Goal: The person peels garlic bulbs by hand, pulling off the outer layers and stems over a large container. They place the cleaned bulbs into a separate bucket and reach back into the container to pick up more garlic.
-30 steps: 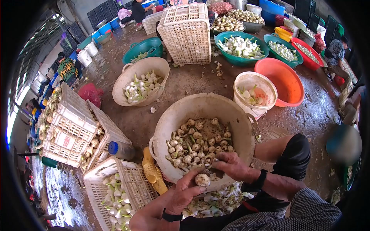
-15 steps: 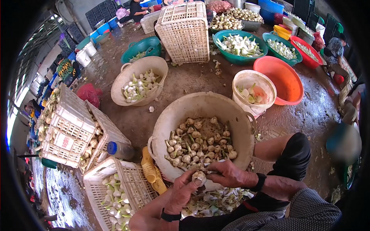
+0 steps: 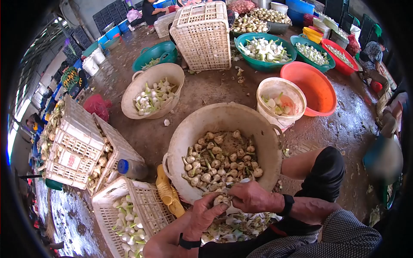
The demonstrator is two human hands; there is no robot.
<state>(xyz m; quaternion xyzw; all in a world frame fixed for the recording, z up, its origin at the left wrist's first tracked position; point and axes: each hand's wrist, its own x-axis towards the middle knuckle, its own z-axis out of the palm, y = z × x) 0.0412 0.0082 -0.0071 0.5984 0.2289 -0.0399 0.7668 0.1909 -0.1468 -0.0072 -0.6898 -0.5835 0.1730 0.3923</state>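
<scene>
My left hand (image 3: 205, 215) grips a dirty garlic bulb (image 3: 222, 199) over the near rim of a large beige basin (image 3: 223, 115). My right hand (image 3: 250, 196) pinches the same bulb from the right, fingers on its skin; any tool in it is hidden. The basin holds several unpeeled, muddy garlic bulbs (image 3: 219, 163) with green stems. A heap of peeled skins and stems (image 3: 241, 223) lies under my hands.
A white crate of clean garlic (image 3: 129, 215) sits at lower left, beside a yellow sandal (image 3: 165, 189) and a blue-capped bottle (image 3: 131, 167). A white bucket (image 3: 280, 101), an orange basin (image 3: 316, 88), another beige basin (image 3: 150, 92) and an upturned crate (image 3: 202, 34) stand beyond. People sit at the right edge and far back.
My hands drew together on the bulb and lifted it slightly toward the basin rim; the right hand now closes over it. The camera view shifted down a little.
</scene>
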